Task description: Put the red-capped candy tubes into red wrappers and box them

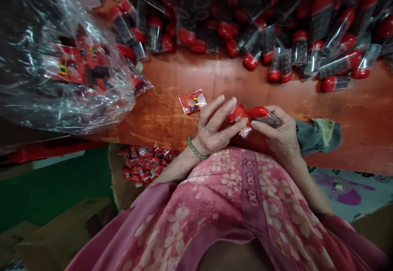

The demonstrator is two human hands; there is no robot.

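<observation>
My right hand is closed around a clear plastic tube with a rounded red cap, the cap pointing left. In my left hand is a small red printed packet with a ring pattern, pinched by the fingertips against the tube's capped end. Part of the packet is hidden under my left fingers. Just left of that hand, a flat red printed card or packet lies on the wooden table.
Many red-capped clear tubes are heaped along the far side. A clear plastic bag with red packets sits at the left. Below the table edge, a cardboard box holds red packets. A dark cloth lies at the right.
</observation>
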